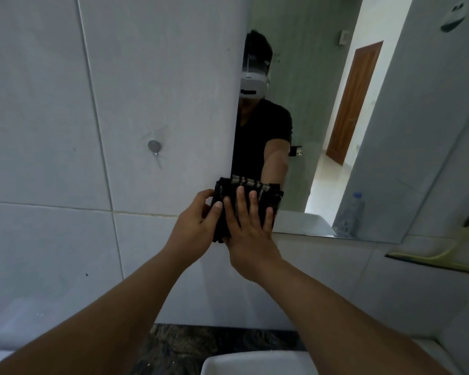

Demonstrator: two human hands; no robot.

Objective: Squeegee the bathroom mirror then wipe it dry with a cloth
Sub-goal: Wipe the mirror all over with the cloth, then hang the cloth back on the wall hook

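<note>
— Where's the cloth (229, 209) right now?

— Down at the mirror's (322, 104) lower left corner, a dark folded wad straddling the edge where glass meets the grey wall tile (52, 104). The right hand (248, 228) lies flat on it, fingers straight and spread, palm pressing the fabric against the surface.

— And the other one?

— The left hand (198, 216) has the cloth's left edge, thumb on the front and fingers curled round the side, a light pinch rather than a fist.

— Squeegee?

— Set down on the right. The yellow-green squeegee (441, 259) has its blade along the tiled ledge just below the mirror's bottom edge, its handle leaning up against the glass. Neither hand is near it.

— Anything else in shot?

— A round metal wall hook (154, 146) on the tile left of the mirror, and a white basin's (255, 364) rim at the bottom of the picture, between the forearms. In the reflection there's a clear plastic bottle (350, 216) with a blue cap and a brown door (354, 104).
</note>
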